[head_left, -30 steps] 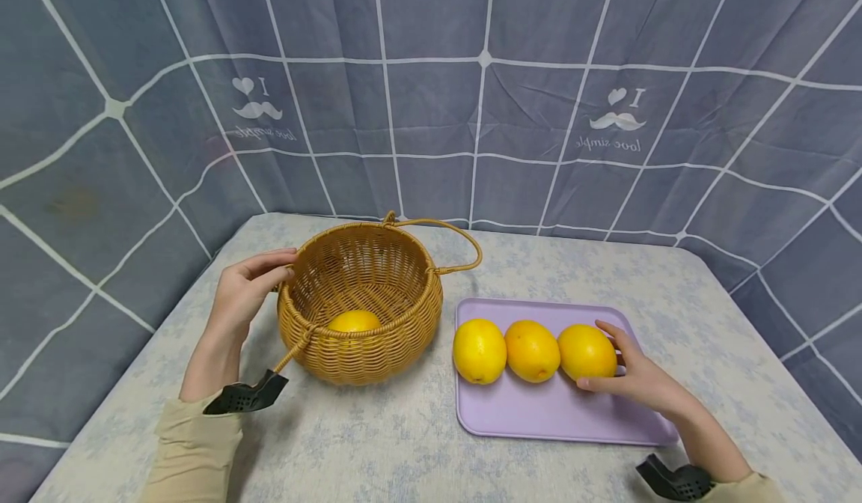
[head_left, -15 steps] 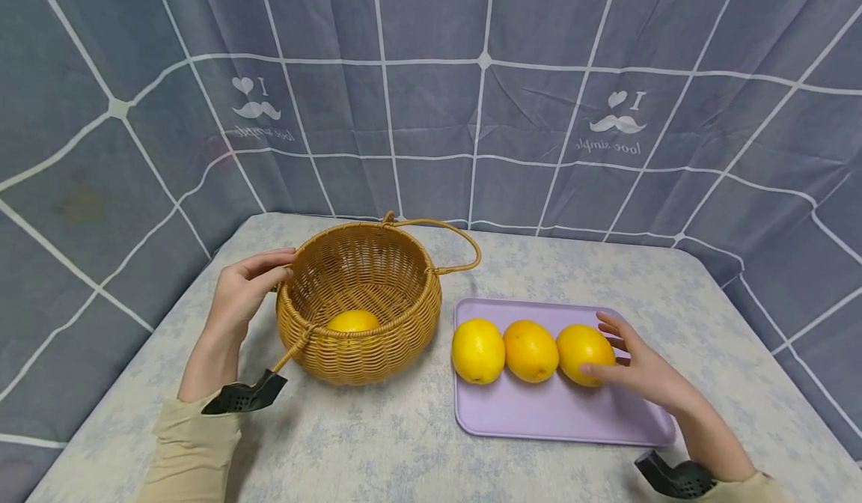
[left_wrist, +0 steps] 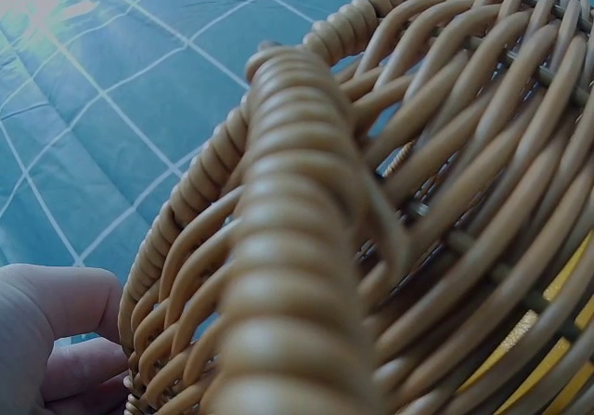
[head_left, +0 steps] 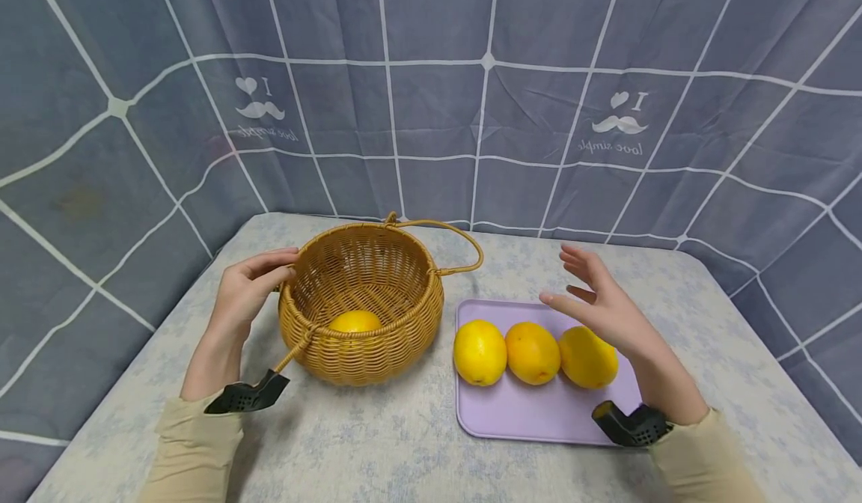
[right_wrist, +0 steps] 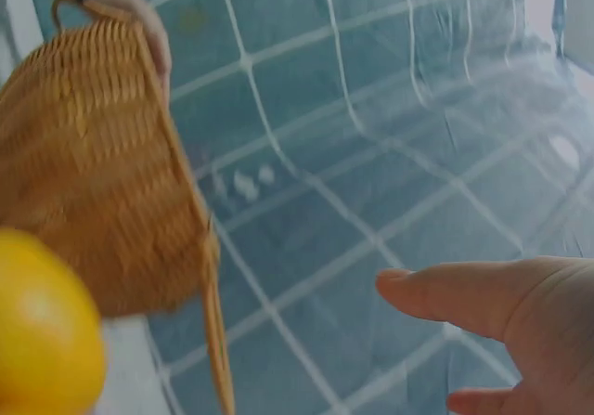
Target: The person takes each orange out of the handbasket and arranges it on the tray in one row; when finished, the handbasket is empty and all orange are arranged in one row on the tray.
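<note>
My left hand [head_left: 244, 293] grips the left rim of a brown wicker basket [head_left: 367, 357], thumb and fingers at its edge. One yellow-orange orange [head_left: 355, 321] lies inside the basket; its colour shows through the weave in the left wrist view. To the right, a row of oranges lies on a lilac tray [head_left: 512, 417]: a left one [head_left: 480, 352], a middle one [head_left: 533, 352] and a right one [head_left: 589, 361]. Above the right orange hovers my right hand [head_left: 606, 308], fingers spread and holding nothing. The right wrist view shows its thumb [right_wrist: 455, 294] apart from the basket.
One basket handle [head_left: 465, 267] sticks out toward the back right; another [left_wrist: 292, 201] slants down beside my left wrist. Dark straps [head_left: 245, 394] sit on both wrists. A patterned cloth [head_left: 377, 443] covers the table, and a blue-grey checked curtain [head_left: 431, 114] hangs behind it.
My right hand has let go of the right orange, risen off it and moved up and left. The left hand and the basket have stayed put.
</note>
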The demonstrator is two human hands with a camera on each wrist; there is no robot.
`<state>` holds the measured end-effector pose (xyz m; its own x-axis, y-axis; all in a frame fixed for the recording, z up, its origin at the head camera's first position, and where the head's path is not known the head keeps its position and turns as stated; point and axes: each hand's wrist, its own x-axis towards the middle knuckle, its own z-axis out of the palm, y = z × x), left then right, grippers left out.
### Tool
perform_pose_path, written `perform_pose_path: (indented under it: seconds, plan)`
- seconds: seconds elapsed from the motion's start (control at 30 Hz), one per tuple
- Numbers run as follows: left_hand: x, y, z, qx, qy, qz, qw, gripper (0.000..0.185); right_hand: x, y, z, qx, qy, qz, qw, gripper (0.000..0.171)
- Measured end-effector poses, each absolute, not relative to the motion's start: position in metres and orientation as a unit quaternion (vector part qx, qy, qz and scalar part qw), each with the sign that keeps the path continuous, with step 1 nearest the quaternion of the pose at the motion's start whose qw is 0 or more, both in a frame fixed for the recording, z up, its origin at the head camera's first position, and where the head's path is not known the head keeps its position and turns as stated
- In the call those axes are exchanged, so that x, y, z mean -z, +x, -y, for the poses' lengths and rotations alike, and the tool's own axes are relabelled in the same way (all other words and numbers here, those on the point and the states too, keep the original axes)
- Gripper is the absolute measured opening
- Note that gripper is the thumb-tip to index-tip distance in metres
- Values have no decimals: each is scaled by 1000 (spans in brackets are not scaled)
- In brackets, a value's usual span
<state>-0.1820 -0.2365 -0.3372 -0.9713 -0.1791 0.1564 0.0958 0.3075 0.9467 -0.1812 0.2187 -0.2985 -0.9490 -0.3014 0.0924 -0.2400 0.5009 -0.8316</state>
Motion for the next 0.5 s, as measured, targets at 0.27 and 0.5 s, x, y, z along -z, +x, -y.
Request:
perform_pose_path:
  seconds: [0.27,0.5]
  plan:
    - [368,-203,257,595,23,794,122,38,264,-206,-153,522,-216,-822,73,73]
    - [431,-246,293,616,6,774,144,35,252,-228,-98,534,-253,-799,113,68]
